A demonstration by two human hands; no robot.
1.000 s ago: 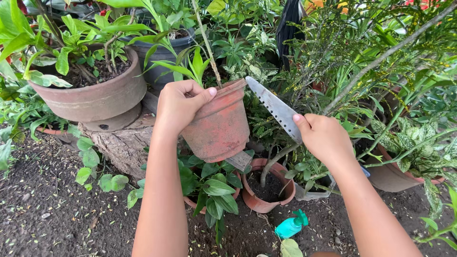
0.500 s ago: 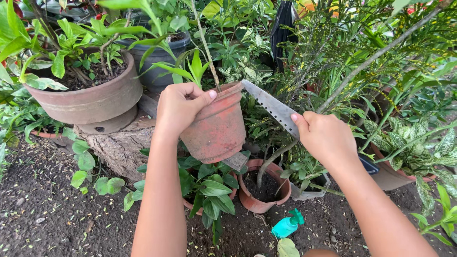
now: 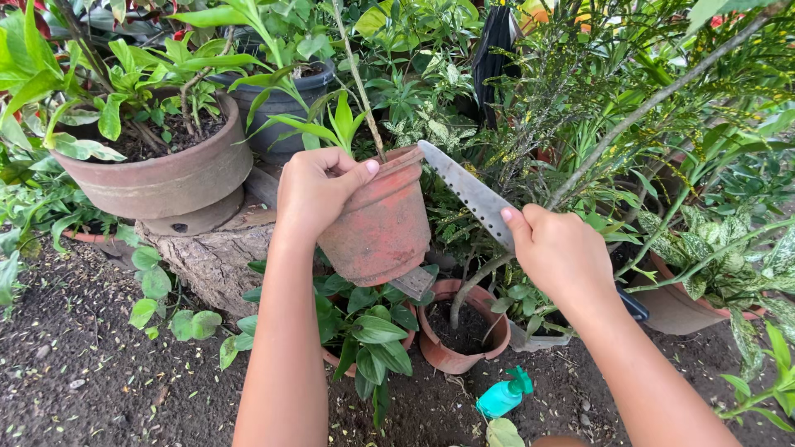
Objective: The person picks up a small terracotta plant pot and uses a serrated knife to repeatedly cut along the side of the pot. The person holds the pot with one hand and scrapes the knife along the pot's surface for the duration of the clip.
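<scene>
Right now, seen from the head camera, the left hand point(image 3: 313, 192) grips the rim of a small weathered terracotta flowerpot point(image 3: 379, 219), fingers curled over the edge and thumb pressed along the outside, holding the pot tilted toward the right in the air above a rough grey tree-stump block point(image 3: 211, 257). A thin bare plant stem point(image 3: 358, 79) rises out of the pot, with narrow green leaves at its base. The right hand point(image 3: 561, 252) is closed around the handle of a flat grey metal garden knife with a row of small holes point(image 3: 464, 189); the index finger lies along the blade's back, and the blade's tip rests against the pot's rim on its right side, at the line where soil would meet clay. As a judgement, the loosening of the plant is only just starting: the blade is at the edge but not visibly sunk in, the stem stands upright in the pot, and the root ball remains inside. Below sit an empty terracotta pot on the soil point(image 3: 460, 327) and a small teal spray bottle lying on the ground point(image 3: 505, 393)
</scene>
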